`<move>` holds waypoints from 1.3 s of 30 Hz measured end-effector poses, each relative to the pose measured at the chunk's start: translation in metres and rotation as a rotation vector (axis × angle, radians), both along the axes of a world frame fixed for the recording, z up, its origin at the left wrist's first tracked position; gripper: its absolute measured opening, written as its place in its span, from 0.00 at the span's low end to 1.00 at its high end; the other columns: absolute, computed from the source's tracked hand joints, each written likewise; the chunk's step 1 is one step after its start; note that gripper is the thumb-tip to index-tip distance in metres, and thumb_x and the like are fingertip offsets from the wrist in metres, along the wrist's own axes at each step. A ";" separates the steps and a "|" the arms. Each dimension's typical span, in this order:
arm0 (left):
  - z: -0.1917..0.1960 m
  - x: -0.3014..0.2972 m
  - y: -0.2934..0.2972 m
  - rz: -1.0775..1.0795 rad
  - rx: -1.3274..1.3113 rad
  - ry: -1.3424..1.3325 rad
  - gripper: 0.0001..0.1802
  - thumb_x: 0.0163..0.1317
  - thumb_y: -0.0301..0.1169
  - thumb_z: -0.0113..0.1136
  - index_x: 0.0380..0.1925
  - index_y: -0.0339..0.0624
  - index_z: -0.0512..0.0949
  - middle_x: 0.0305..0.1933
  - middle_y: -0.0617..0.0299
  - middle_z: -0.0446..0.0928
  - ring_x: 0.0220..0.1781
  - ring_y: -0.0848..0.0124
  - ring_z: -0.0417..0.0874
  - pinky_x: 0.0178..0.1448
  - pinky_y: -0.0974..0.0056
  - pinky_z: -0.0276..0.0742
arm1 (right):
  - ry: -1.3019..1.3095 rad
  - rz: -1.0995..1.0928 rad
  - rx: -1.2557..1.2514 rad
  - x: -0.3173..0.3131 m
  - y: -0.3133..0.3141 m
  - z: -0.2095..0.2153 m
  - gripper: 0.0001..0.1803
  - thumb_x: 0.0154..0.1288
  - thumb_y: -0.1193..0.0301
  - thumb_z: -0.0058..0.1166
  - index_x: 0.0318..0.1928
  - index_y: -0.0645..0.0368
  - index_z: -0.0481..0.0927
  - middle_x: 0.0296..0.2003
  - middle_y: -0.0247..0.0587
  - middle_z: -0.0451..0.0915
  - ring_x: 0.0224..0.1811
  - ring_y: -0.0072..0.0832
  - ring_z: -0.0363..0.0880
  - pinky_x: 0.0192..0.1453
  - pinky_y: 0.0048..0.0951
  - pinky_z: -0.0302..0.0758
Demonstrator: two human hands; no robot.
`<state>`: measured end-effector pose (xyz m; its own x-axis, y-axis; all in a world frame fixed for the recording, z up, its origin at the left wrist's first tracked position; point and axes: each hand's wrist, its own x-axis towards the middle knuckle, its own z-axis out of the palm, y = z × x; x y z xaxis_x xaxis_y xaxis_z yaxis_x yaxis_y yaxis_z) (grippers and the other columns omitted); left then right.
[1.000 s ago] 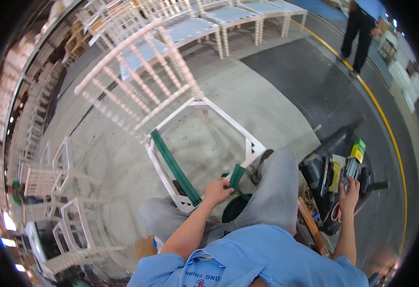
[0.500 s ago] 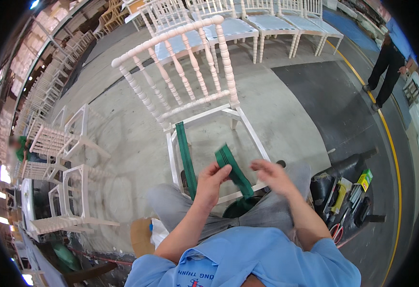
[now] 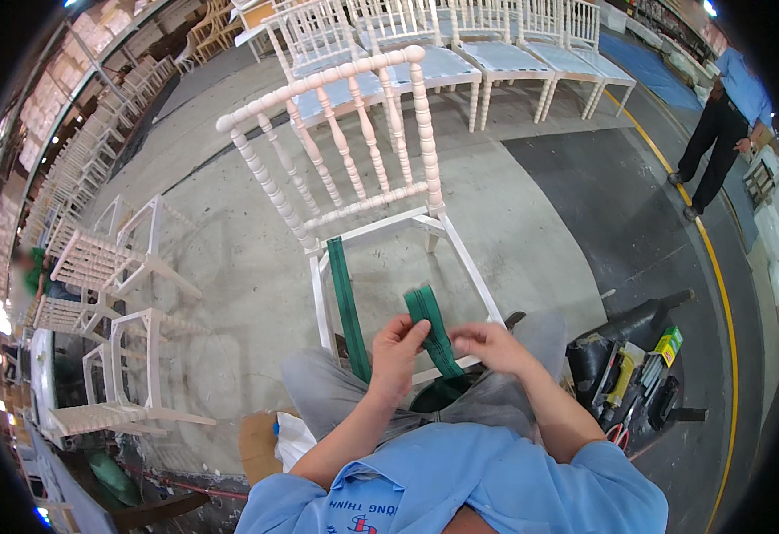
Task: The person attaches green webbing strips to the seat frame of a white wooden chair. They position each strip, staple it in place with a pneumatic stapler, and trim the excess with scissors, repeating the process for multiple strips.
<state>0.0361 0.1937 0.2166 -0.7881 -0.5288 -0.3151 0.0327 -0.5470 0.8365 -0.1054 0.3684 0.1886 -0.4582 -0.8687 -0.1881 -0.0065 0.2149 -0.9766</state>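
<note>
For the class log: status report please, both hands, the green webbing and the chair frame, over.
Left hand and right hand both pinching the loose green webbing strap. White chair frame upright ahead, another strap already across the seat opening. Tools lie at right, nothing obstructing.

Bright, even indoor light from overhead, soft and diffuse. Small blown-out lamp spots sit at the left rim and top corners. Shadows weak: faint soft ones under the white chair (image 3: 363, 178) on the concrete floor (image 3: 532, 205). No strong glare on the floor; the dark floor patch (image 3: 639, 231) has a mild sheen. Centre sharp: both hands (image 3: 447, 351) and the green strap (image 3: 432, 325) crisp, no motion blur. Heavy fisheye: black circular vignette, straight lines bend near rim, the stacked chairs (image 3: 78, 267) at left squeezed and smeared. Far background is soft, low in detail.
</note>
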 end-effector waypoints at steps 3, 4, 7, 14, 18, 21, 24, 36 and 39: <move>-0.017 0.002 0.024 -0.049 -0.002 -0.029 0.06 0.75 0.28 0.67 0.49 0.42 0.85 0.43 0.69 0.86 0.44 0.79 0.83 0.48 0.67 0.78 | -0.203 -0.184 -0.106 -0.011 -0.028 0.018 0.15 0.76 0.68 0.65 0.55 0.65 0.87 0.41 0.32 0.88 0.41 0.20 0.81 0.49 0.29 0.78; -0.021 0.004 0.028 -0.074 -0.022 -0.042 0.06 0.75 0.28 0.67 0.49 0.41 0.85 0.43 0.69 0.85 0.44 0.79 0.83 0.49 0.67 0.78 | -0.253 -0.225 -0.109 -0.011 -0.033 0.023 0.13 0.76 0.69 0.65 0.53 0.65 0.87 0.39 0.31 0.87 0.40 0.19 0.80 0.48 0.28 0.77; -0.017 -0.002 0.031 -0.083 0.010 -0.044 0.09 0.76 0.30 0.66 0.52 0.41 0.84 0.42 0.69 0.84 0.43 0.78 0.83 0.51 0.68 0.80 | -0.092 -0.242 -0.043 -0.015 -0.032 0.022 0.10 0.77 0.70 0.63 0.50 0.63 0.86 0.40 0.33 0.88 0.42 0.17 0.82 0.49 0.26 0.79; -0.018 -0.010 0.004 -0.005 0.116 -0.078 0.06 0.77 0.31 0.66 0.48 0.44 0.81 0.43 0.69 0.84 0.43 0.78 0.83 0.50 0.66 0.81 | 0.056 -0.348 -0.226 0.007 -0.041 0.026 0.05 0.72 0.75 0.65 0.45 0.62 0.85 0.37 0.35 0.86 0.38 0.19 0.82 0.46 0.27 0.79; -0.020 -0.017 0.001 -0.028 0.120 -0.055 0.05 0.77 0.30 0.65 0.47 0.45 0.81 0.43 0.69 0.83 0.43 0.79 0.83 0.50 0.66 0.80 | 0.351 -0.316 -0.229 -0.002 -0.042 0.033 0.07 0.70 0.76 0.66 0.46 0.62 0.86 0.37 0.39 0.86 0.38 0.27 0.84 0.45 0.30 0.80; -0.025 -0.022 -0.003 -0.047 0.075 -0.041 0.04 0.77 0.29 0.65 0.48 0.45 0.82 0.44 0.68 0.84 0.43 0.79 0.83 0.50 0.68 0.79 | 0.429 -0.273 -0.183 -0.011 -0.043 0.033 0.09 0.68 0.76 0.66 0.48 0.61 0.85 0.39 0.43 0.87 0.38 0.34 0.87 0.45 0.33 0.82; -0.032 -0.025 -0.012 -0.089 -0.076 -0.040 0.06 0.76 0.28 0.66 0.49 0.42 0.82 0.45 0.67 0.84 0.45 0.78 0.83 0.52 0.68 0.80 | 0.463 -0.239 -0.138 -0.019 -0.049 0.031 0.09 0.68 0.76 0.66 0.47 0.61 0.85 0.39 0.45 0.87 0.39 0.38 0.88 0.45 0.34 0.82; -0.049 -0.090 -0.065 -0.120 -1.111 -0.162 0.08 0.68 0.29 0.71 0.43 0.38 0.86 0.41 0.53 0.82 0.47 0.61 0.86 0.51 0.58 0.80 | 0.386 -0.134 0.036 -0.090 -0.094 -0.009 0.07 0.70 0.73 0.65 0.45 0.61 0.86 0.39 0.42 0.84 0.38 0.35 0.84 0.42 0.35 0.79; -0.076 -0.139 -0.085 -0.147 -0.990 -0.170 0.08 0.68 0.30 0.69 0.43 0.38 0.86 0.37 0.53 0.83 0.42 0.60 0.87 0.47 0.58 0.79 | 0.238 -0.167 0.132 -0.133 -0.115 -0.044 0.12 0.71 0.72 0.65 0.52 0.61 0.84 0.39 0.39 0.84 0.37 0.28 0.81 0.42 0.33 0.78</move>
